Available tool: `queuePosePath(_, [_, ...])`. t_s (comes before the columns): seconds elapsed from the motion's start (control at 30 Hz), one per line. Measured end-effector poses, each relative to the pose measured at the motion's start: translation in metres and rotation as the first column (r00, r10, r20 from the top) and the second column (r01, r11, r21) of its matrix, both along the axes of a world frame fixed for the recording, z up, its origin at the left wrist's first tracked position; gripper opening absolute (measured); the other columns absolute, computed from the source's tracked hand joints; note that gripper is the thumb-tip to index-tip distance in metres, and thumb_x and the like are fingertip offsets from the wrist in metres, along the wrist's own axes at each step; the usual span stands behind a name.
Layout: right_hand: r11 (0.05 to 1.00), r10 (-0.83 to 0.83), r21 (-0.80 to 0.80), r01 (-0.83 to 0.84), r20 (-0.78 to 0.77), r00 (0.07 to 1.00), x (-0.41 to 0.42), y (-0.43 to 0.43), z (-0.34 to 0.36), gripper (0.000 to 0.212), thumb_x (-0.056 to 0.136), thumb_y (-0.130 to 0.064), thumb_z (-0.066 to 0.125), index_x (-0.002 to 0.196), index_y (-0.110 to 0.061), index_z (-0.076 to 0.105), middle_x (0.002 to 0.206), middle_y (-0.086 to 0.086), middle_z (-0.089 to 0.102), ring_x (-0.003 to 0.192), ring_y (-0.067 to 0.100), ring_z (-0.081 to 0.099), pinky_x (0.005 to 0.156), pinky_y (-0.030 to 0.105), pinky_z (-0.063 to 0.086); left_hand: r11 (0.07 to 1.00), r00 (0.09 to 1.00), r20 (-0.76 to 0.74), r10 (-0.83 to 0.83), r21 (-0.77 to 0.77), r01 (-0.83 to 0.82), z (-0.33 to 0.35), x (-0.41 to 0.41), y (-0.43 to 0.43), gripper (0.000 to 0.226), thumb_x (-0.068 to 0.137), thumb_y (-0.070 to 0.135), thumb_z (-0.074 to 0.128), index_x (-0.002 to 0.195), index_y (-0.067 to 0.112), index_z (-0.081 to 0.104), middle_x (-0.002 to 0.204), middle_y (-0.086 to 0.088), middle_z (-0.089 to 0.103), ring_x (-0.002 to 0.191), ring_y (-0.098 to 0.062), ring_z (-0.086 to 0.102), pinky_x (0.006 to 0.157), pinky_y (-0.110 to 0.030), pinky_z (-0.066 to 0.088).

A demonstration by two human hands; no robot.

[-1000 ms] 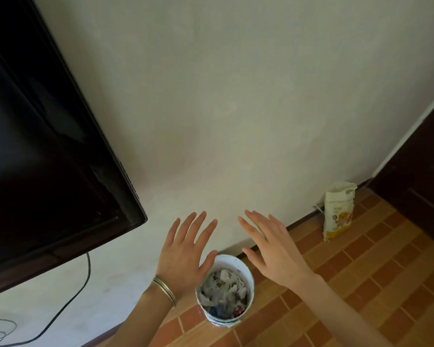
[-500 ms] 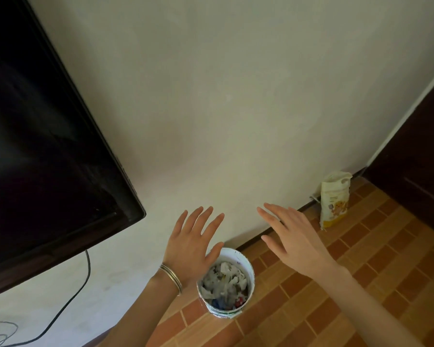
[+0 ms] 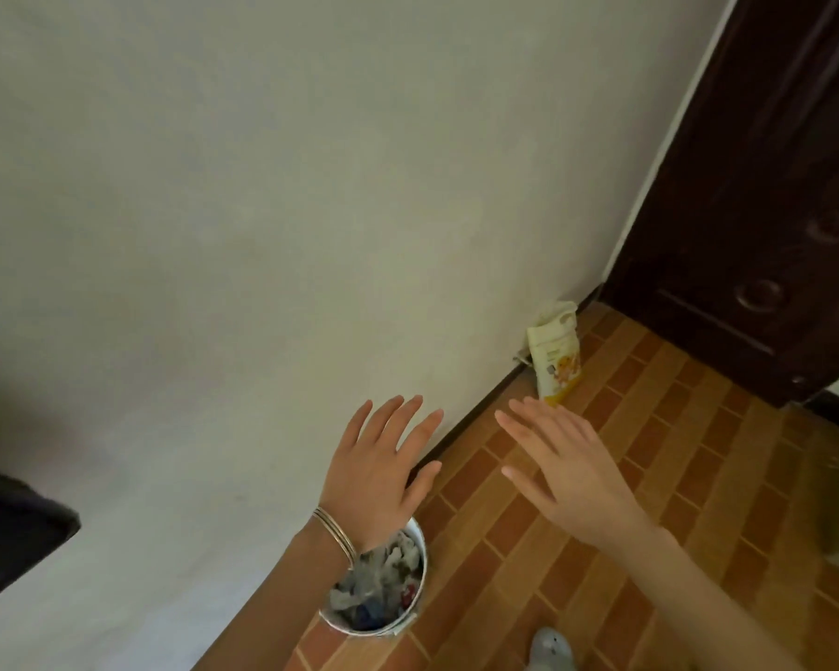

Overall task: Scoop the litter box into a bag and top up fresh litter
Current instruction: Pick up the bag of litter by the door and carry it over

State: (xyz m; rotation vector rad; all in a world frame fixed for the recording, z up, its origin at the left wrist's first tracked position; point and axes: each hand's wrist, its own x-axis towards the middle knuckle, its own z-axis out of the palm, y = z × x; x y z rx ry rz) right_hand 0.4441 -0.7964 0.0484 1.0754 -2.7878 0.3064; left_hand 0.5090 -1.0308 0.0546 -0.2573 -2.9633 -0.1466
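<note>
Shifted rightward, the left hand (image 3: 379, 472) and right hand (image 3: 567, 477) hover spread, empty. Fetching the far litter bag (image 3: 555, 360) seems underway; next, grasp it.

A home: tiled floor (image 3: 698, 477), wooden door (image 3: 771, 186), wastebasket (image 3: 398, 624).

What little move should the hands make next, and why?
Probably reach the right hand forward toward the yellow and white bag standing against the wall near the dark door. Both hands are open and hold nothing, the left hand hangs over the white bucket of scraps, and no litter box or scoop shows.
</note>
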Motion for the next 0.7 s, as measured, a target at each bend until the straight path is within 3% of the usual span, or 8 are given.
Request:
queuePosePath(0.33, [0.994,-0.086,0.073,0.078,0.11,0.99,-0.095,0.129,-0.008,0.058,0.094,-0.052,0.024,0.142,-0.021,0.037,0.143,0.001,0.043,0.135,0.018,0.035,0.11,0.043,0.03,0.998,0.998,0.01,-0.057,0.013,0.057,-0.012,-0.104,0.13,0.049,0.091,0.045,0.034,0.13,0.022,0.056,0.131,-0.004,0.057,0.122,-0.026,0.053,0.103,-0.051,0.039])
queuePosePath(0.53, [0.989,-0.078,0.133,0.063,0.111,0.991,-0.157,0.187,-0.006,0.059,0.094,-0.054,0.021,0.144,-0.025,0.03,0.147,-0.002,0.037,0.137,0.015,0.03,0.112,0.037,0.017,0.997,0.998,-0.006,-0.063,0.04,0.063,-0.006,-0.163,0.187,0.05,0.093,0.045,0.033,0.132,0.022,0.052,0.133,-0.004,0.055,0.125,-0.026,0.05,0.104,-0.051,0.038])
queuePosePath(0.7, [0.991,-0.105,0.098,0.095,0.106,0.989,-0.195,0.211,-0.008,0.056,0.094,-0.051,0.026,0.141,-0.023,0.035,0.142,0.0,0.044,0.133,0.016,0.037,0.109,0.038,0.024,0.996,0.996,0.021,-0.086,0.021,0.086,-0.008,-0.203,0.213,0.05,0.093,0.046,0.033,0.135,0.023,0.05,0.136,-0.003,0.052,0.128,-0.025,0.047,0.108,-0.049,0.032])
